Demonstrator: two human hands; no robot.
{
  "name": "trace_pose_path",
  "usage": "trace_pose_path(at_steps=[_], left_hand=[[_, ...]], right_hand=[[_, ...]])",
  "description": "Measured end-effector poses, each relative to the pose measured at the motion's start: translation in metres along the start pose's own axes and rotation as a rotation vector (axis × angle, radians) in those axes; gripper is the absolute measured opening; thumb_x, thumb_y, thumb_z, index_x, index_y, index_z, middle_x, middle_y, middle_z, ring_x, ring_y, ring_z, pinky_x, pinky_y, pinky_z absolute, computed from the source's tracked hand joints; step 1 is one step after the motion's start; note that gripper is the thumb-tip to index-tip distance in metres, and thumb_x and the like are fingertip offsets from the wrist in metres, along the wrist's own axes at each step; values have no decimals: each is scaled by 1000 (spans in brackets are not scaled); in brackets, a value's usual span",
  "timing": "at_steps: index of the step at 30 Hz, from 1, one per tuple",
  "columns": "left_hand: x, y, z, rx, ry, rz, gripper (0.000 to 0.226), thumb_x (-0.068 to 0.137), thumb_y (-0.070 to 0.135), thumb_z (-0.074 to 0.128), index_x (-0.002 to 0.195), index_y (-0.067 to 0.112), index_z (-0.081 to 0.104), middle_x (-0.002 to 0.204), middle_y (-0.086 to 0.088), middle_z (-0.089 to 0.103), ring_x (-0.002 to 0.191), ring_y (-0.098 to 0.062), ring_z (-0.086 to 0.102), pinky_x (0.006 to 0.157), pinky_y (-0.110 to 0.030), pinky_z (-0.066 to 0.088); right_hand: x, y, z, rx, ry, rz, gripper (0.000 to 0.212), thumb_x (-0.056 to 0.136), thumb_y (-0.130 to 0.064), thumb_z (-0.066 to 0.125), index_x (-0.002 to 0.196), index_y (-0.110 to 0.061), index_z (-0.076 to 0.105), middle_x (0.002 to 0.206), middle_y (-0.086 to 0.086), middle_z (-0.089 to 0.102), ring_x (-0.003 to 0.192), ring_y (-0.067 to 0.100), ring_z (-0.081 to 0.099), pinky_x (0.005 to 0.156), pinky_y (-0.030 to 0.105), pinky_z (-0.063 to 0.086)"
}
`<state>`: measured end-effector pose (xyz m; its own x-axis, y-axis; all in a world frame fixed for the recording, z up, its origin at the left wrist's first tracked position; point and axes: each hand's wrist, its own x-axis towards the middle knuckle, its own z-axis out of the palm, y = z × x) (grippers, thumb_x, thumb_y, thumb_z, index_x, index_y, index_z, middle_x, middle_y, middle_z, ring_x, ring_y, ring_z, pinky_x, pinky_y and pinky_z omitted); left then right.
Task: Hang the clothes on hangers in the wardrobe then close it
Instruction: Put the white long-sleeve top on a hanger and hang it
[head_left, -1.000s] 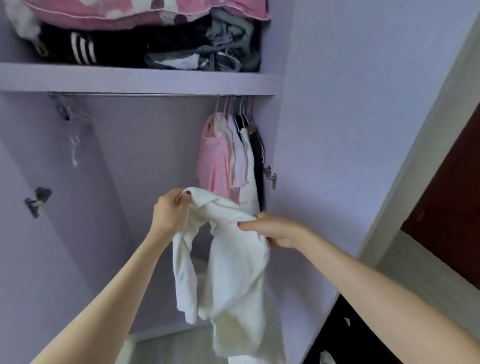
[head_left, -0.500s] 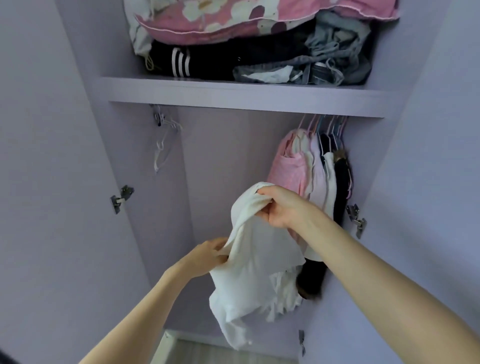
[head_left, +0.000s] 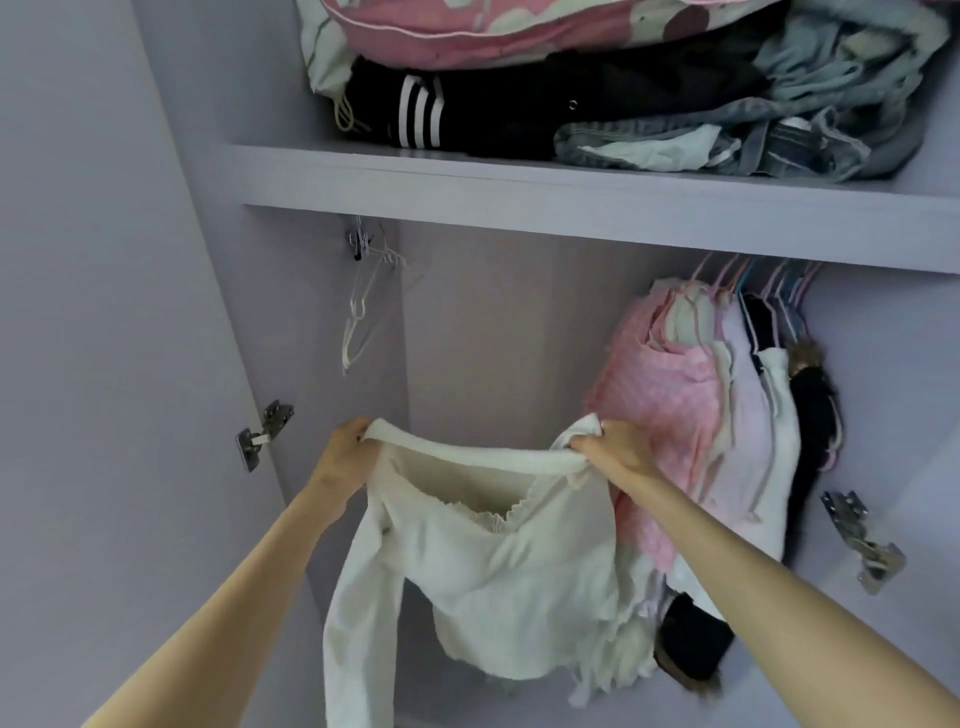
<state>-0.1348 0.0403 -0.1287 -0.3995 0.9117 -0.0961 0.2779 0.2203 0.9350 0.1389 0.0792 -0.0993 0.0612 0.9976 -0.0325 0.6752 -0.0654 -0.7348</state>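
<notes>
Both hands are up in front of the open wardrobe (head_left: 156, 364), well apart, w/ a white top (head_left: 483, 561) stretched between them; left hand (head_left: 345, 457) pinches the left end of its ribbed neckline, fingers curled over the band; right hand (head_left: 613, 449) grips the right end the same way, just in front of the pink garment (head_left: 670, 415) at the near edge of the hung clothes (head_left: 753, 426) bunched at the far right of the rail. The top's body and one sleeve hang loose below the hands; it's on no hanger yet. Empty white wire hangers (head_left: 363, 306) dangle at the far left, under the shelf (head_left: 519, 202), well apart from both hands.

Risks from here, as I judge it: both hands are busy, so fetching a hanger means letting one end go; the top then hangs from one pinch and could slip down, esp. since the knit looks soft and stretchy. Pulling the neckline this taut may deform it; a wide neck may also slide off a thin wire hanger. The empty hangers look tangled together, tho I can't tell for sure; grabbing one could drag others off the rail. The right hand is close to the hung clothes, so a snag there could tug a piece loose. The long sleeve could get caught in the door near the hinges (head_left: 262, 431) at closing.
</notes>
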Motion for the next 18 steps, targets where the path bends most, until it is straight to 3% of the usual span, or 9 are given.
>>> trace_pose_path(at_steps=[3, 7, 9, 11, 15, 18], left_hand=[[34, 13, -3, -148, -32, -67, 23, 94, 4, 36, 105, 14, 53, 83, -6, 58, 74, -22, 55, 67, -33, 45], [68, 24, -9, -268, -101, -99, 23, 93, 1, 38, 97, 13, 57, 80, -9, 59, 69, -21, 55, 61, -30, 43], [82, 28, -13, -317, -103, -109, 22, 92, 0, 39, 99, 9, 57, 80, -10, 59, 69, -22, 56, 62, -30, 44], [89, 31, -16, -366, -96, -126, 19, 91, 0, 41, 92, 9, 58, 78, -11, 58, 68, -22, 55, 61, -30, 44], [102, 29, -25, -353, -134, -91, 18, 89, 2, 41, 76, 8, 51, 70, -9, 51, 64, -20, 51, 58, -28, 40], [110, 24, -32, -330, -84, -71, 17, 90, 4, 43, 79, 7, 56, 76, -11, 55, 73, -24, 54, 67, -32, 42]], right_hand=[[28, -5, 28, 27, -27, 8, 16, 83, -18, 61, 84, -5, 69, 78, 5, 63, 69, 17, 56, 51, 21, 37], [66, -12, 51, -32, -77, 99, 12, 83, -19, 61, 83, -11, 70, 81, 7, 70, 74, 18, 66, 58, 22, 49], [84, -13, 67, -1, -109, 179, 12, 82, -15, 61, 86, -6, 68, 79, 10, 70, 77, 21, 68, 65, 28, 54], [93, -18, 82, -9, -151, 217, 13, 82, -14, 61, 89, -2, 62, 74, 9, 65, 70, 21, 65, 56, 29, 54], [114, -46, 111, -264, -325, 108, 25, 88, -30, 55, 90, -5, 57, 87, 7, 61, 83, 22, 62, 59, 26, 50], [126, -78, 128, -387, -391, -17, 39, 96, -34, 44, 109, -1, 61, 106, 11, 62, 100, 25, 60, 78, 27, 46]])
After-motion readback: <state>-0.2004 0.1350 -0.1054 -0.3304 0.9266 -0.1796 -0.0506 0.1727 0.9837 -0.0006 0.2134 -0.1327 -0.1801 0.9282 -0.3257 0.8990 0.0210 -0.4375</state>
